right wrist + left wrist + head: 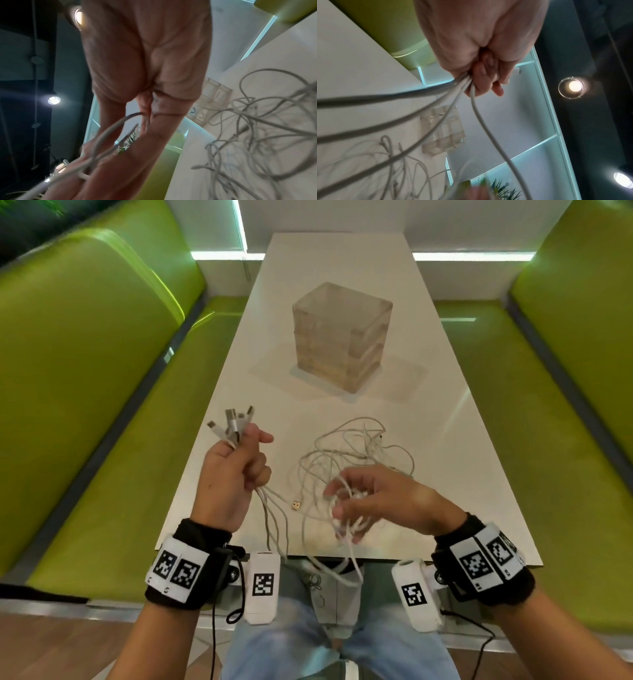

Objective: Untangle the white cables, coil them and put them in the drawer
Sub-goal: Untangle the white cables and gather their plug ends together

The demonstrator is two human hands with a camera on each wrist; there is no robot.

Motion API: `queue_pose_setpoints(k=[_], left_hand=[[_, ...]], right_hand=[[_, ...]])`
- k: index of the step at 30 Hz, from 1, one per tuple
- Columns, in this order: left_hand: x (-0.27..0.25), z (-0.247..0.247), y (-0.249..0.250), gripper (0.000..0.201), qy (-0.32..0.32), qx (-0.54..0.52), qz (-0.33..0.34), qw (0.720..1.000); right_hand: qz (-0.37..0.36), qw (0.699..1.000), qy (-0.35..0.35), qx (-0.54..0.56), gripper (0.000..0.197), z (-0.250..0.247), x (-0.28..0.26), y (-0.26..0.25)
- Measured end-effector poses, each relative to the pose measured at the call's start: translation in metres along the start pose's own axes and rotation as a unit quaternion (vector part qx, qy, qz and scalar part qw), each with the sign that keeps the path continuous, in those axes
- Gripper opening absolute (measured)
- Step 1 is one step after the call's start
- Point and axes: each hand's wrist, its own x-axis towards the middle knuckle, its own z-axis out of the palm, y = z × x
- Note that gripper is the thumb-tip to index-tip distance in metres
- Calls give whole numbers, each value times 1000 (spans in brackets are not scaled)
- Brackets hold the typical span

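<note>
left hand [236, 470] fingers clenched round white cables [346, 460], right hand [380, 501] fingers half-curled through loops

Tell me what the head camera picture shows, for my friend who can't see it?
The left hand grips a bunch of white cable ends, plugs sticking up, while the right hand works through the tangled cables on a white table. A drawer box stands farther back, green benches on both sides.

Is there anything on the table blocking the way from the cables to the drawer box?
Nothing visible does. The bare table lies between the tangled white cables and the clear drawer box. The left hand grips the plug ends and the right hand holds loops. No drawer shows open.
</note>
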Motion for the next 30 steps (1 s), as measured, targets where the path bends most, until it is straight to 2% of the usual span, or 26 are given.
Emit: queue_pose_setpoints(k=[2,3,7,10,14,16,18,21,23,24,27,30], left_hand=[[2,-1,6,32,20,-32,8,999],[3,-2,8,32,28,-39,10,999],[5,-2,13,33,40,-42,22,998],[5,-2,14,35,44,-46,34,997],[7,-4,16,38,52,-54,42,996],[9,-4,15,37,53,-54,45,996],[9,-4,14,36,52,-56,46,996],[9,-4,14,37,52,-57,49,996],[9,-4,14,38,54,-59,55,995],[10,-5,15,38,55,-60,59,995],[10,-7,16,37,58,-61,65,994],[11,-6,17,35,56,-60,64,995]], right_hand=[[42,996,-74,-40,27,6,-1,14],[55,993,-86,-56,26,9,-1,21],[60,986,-71,-136,22,20,5,43],[49,979,-59,-187,26,22,8,51],[46,986,-55,-147,23,22,9,55],[57,990,-46,-123,31,20,8,54],[80,987,-86,-106,41,18,6,53],[122,967,-188,-119,51,20,4,59],[155,954,-204,-154,58,21,2,63],[159,947,-204,-188,54,22,1,65],[172,930,-177,-273,24,28,1,74],[188,917,-146,-319,23,36,2,80]])
